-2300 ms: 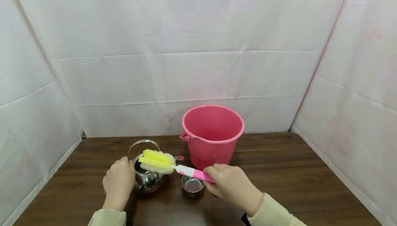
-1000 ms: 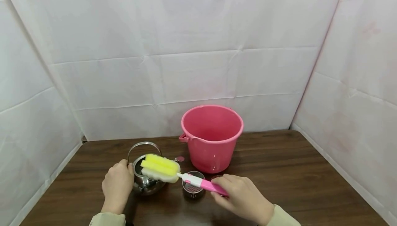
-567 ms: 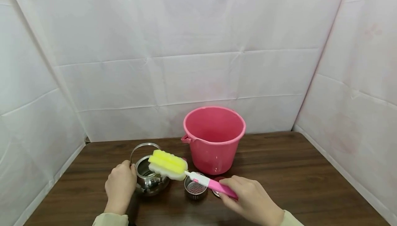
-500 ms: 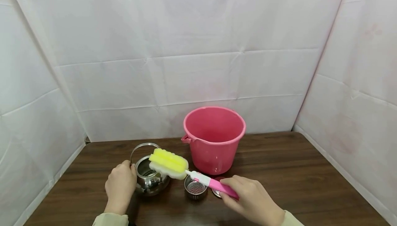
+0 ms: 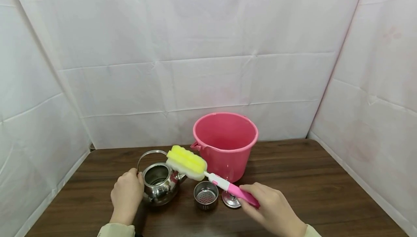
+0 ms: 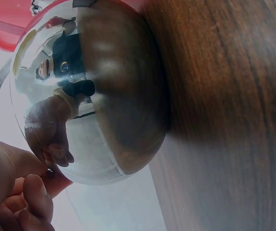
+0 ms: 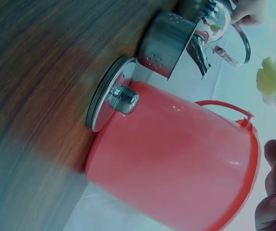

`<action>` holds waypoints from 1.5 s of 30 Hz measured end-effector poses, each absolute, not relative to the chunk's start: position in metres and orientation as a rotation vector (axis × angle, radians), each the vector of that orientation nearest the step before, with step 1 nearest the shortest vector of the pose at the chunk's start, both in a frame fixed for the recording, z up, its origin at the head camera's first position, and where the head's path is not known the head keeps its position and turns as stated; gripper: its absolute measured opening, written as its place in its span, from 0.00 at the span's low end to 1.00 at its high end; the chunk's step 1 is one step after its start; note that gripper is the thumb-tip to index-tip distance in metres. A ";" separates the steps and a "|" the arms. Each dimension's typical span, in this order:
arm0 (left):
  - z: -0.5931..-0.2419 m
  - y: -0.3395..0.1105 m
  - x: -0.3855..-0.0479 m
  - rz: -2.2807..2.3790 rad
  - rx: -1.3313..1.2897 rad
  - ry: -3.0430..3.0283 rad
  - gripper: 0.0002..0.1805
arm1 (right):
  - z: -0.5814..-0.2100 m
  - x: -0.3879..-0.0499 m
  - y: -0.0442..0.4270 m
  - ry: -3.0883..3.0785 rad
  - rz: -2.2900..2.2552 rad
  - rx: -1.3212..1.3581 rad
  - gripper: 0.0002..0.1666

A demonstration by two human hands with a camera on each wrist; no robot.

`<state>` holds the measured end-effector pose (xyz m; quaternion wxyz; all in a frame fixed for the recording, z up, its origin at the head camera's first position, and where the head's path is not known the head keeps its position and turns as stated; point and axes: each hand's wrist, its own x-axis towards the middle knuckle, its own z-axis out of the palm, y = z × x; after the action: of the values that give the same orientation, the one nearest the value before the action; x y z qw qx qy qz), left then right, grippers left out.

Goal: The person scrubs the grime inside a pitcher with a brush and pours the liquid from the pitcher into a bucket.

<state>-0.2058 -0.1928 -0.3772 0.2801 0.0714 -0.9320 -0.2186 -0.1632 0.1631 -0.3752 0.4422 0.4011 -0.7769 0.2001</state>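
Observation:
My left hand (image 5: 127,193) grips the lower end of the arched handle of a shiny steel teapot (image 5: 159,190). The teapot stands upright with its lid off and its mouth showing. In the left wrist view the thumb and fingers pinch beside the rounded teapot body (image 6: 94,96). My right hand (image 5: 272,208) holds the pink end of a sponge brush (image 5: 187,161). Its yellow and white sponge head is in the air, right of the teapot's mouth and in front of the bucket. In the right wrist view curled fingers (image 7: 275,185) wrap the brush handle.
A pink bucket (image 5: 224,157) stands behind, near the white cloth wall (image 5: 208,77). A perforated steel strainer cup (image 5: 206,195) sits right of the teapot on the dark wooden table (image 5: 309,179). The round knobbed steel lid (image 5: 230,200) lies beside the cup, near my right hand.
The sponge brush has moved right and up, away from over the teapot's mouth, which is now uncovered. My right hand has shifted right, so the lid shows more. My left hand keeps its grip.

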 end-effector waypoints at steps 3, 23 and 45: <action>-0.377 -0.193 -0.207 -0.585 0.191 -2.495 0.11 | -0.374 -0.164 0.165 -1.909 0.508 0.981 0.15; -0.379 -0.194 -0.208 -0.581 0.190 -2.485 0.10 | -0.375 -0.166 0.179 -1.835 0.547 0.851 0.21; -0.380 -0.193 -0.208 -0.586 0.186 -2.484 0.10 | -0.379 -0.167 0.194 -1.824 0.587 0.724 0.23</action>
<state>-0.2080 -0.1930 -0.3801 0.2873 0.0697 -0.9298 -0.2192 -0.1669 0.1943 -0.3785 0.5196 0.3020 -0.7608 0.2449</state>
